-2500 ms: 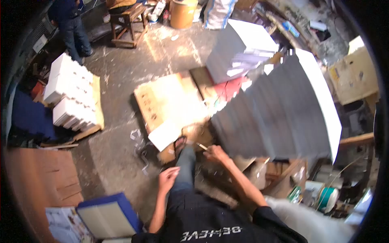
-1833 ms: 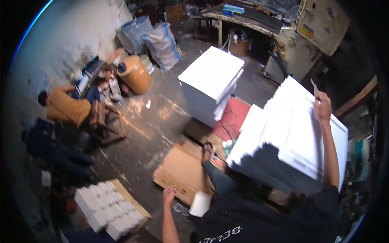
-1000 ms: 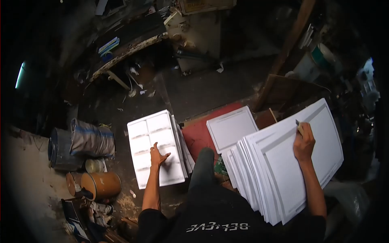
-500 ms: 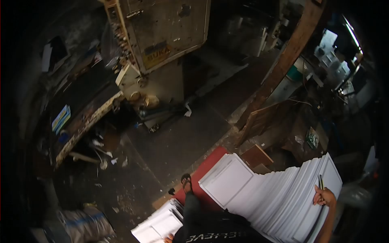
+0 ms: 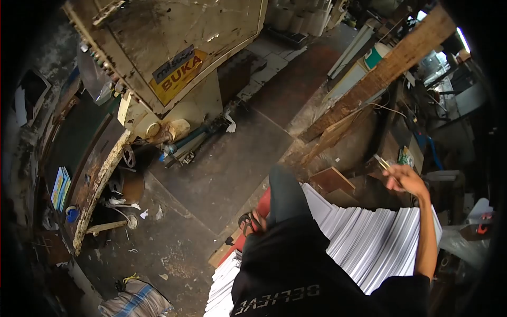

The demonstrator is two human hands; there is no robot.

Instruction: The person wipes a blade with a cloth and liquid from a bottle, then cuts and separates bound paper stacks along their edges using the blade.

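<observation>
My right hand point(image 5: 405, 180) is raised above the far right end of the long fanned row of white paper stacks point(image 5: 369, 238). Its fingers are closed round a slim tool point(image 5: 383, 162) with a pale metallic tip pointing up and left; its exact kind is not clear. The bare forearm crosses in front of the stacks. Another white paper pile point(image 5: 223, 282) lies on the other side of my body, partly hidden by the dark shirt point(image 5: 285, 269). My left hand is out of view.
A worn metal cabinet with a yellow "BUKA" sticker point(image 5: 179, 79) stands ahead. A wooden post point(image 5: 380, 74) leans at the right, near a brown board point(image 5: 332, 179). On the left is a battered bench edge point(image 5: 100, 185); a striped sack point(image 5: 138, 300) lies on the floor.
My right hand has lifted off the paper stack with the tool. My left hand, at the near paper pile before, has left the view. The camera and my body have shifted, with a leg covering some paper.
</observation>
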